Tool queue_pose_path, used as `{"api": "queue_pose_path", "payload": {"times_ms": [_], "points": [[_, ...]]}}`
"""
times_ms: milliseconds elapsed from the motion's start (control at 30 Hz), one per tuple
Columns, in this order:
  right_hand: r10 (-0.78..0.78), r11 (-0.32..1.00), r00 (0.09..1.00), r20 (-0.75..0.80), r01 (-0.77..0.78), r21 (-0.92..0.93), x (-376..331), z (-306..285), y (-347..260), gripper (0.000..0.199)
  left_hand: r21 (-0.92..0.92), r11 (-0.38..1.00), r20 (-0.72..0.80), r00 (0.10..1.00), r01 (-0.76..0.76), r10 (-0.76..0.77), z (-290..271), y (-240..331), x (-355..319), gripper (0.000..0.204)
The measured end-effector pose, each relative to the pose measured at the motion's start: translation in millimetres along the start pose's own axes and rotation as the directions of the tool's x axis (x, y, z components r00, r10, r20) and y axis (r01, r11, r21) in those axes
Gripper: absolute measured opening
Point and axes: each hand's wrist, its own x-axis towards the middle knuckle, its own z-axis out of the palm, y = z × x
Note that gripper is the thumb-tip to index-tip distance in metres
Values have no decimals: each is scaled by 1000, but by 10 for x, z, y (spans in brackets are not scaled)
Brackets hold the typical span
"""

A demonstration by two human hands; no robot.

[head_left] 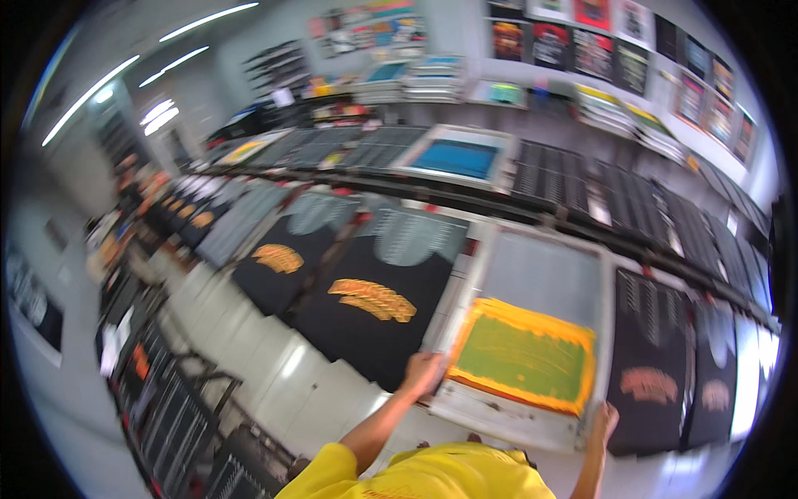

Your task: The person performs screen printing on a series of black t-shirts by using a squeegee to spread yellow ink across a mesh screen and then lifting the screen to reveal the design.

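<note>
A pale, shiny floor (pixel 274 366) spreads along a long row of dark shirts. Among them, in front of the person, lies a white-edged frame (pixel 507 420), tilted slightly, with a black shirt (pixel 403 279) just to its left. Inside the frame's nearer half, yellow paint (pixel 532 318) rings a green panel (pixel 524 358). The shirt carries an orange print (pixel 374 301). The left hand (pixel 424 374) is curled closed around the frame's left edge; the right hand (pixel 609 418), smaller in view, is closed on its right edge near the lower corner.

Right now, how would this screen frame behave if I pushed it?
The screen frame is probably stiff, given its thick pale border. Its thin-looking grey mesh may flex under pressure. The streaky yellow ink looks wet and could smear.
</note>
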Motion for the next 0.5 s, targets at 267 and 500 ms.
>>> {"api": "queue_pose_path", "payload": {"times_ms": [267,500], "points": [[-554,295,766,326,547,-784,737,-587,1250,24,369,926,-123,983,-81,135,180,53,85,44],[-488,383,824,289,499,-777,884,-594,1359,27,318,947,-137,987,-36,83,159,82,76,43]]}}
